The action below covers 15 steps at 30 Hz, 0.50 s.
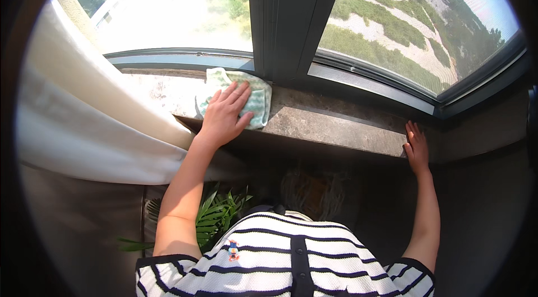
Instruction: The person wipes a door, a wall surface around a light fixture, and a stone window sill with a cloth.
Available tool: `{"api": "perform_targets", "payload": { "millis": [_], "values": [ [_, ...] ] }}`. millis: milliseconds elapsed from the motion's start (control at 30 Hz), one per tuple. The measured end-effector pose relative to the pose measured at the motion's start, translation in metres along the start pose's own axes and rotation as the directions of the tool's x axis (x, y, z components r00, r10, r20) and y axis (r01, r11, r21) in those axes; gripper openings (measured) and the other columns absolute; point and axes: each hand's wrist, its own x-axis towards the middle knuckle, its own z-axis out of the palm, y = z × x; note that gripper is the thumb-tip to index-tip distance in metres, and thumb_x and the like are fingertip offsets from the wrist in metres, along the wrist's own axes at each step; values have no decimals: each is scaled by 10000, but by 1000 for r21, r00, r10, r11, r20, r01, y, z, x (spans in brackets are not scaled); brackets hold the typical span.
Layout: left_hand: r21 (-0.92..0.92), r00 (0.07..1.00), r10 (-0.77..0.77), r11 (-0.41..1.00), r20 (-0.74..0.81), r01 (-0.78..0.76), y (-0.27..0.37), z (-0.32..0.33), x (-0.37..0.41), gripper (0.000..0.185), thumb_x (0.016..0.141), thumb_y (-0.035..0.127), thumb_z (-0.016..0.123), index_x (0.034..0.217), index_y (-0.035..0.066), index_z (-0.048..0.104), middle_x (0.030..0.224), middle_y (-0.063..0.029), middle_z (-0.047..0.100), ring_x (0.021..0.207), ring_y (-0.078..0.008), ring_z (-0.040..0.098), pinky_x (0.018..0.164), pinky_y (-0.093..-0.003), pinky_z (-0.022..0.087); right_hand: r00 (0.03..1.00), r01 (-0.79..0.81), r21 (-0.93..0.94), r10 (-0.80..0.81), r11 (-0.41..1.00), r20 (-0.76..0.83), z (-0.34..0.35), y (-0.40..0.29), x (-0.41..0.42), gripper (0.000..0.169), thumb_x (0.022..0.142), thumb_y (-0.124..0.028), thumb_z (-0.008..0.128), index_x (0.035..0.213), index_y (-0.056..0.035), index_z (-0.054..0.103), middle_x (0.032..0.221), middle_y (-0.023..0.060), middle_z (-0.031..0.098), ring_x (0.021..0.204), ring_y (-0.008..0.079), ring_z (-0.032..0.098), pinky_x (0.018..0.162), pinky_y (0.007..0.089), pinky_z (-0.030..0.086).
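A green and white patterned cloth lies spread on the stone windowsill, left of the dark window post. My left hand is flat on the cloth, palm down, with the fingers pointing towards the window and the thumb to the right. The cloth reaches from the back of the sill to its front edge. At the right end of the sill my right hand rests with its fingers on the stone, near the wall corner, and holds nothing. Sunlight falls brightly on the left part of the sill.
A white curtain hangs over the sill's left end. Behind the sill stand the dark window frame and a screened pane at the right. Green plant leaves are below my left forearm, close to my body.
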Motion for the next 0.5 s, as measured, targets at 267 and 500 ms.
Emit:
{"api": "perform_targets", "payload": {
  "millis": [267, 500],
  "values": [
    [-330, 921, 387, 866, -30, -375, 155, 68, 56, 556, 871, 358, 572, 1328, 59, 473, 1399, -122, 449, 1308, -293, 396, 1080, -480, 290, 996, -80, -36, 81, 996, 23, -4, -8, 3, 522, 931, -333, 454, 1405, -120, 404, 1493, 79, 333, 1398, 304, 252, 1120, 495, 187],
    [-784, 955, -94, 596, -281, -172, 112, 32, 53, 418, 840, 14, 518, 1252, 61, 562, 1338, -128, 519, 1315, -318, 405, 1079, -401, 323, 935, 276, 355, -165, 893, -313, -27, -212, 35, 593, 885, -434, 550, 1387, -138, 443, 1487, 87, 342, 1389, 319, 269, 1102, 533, 200]
  ]
}}
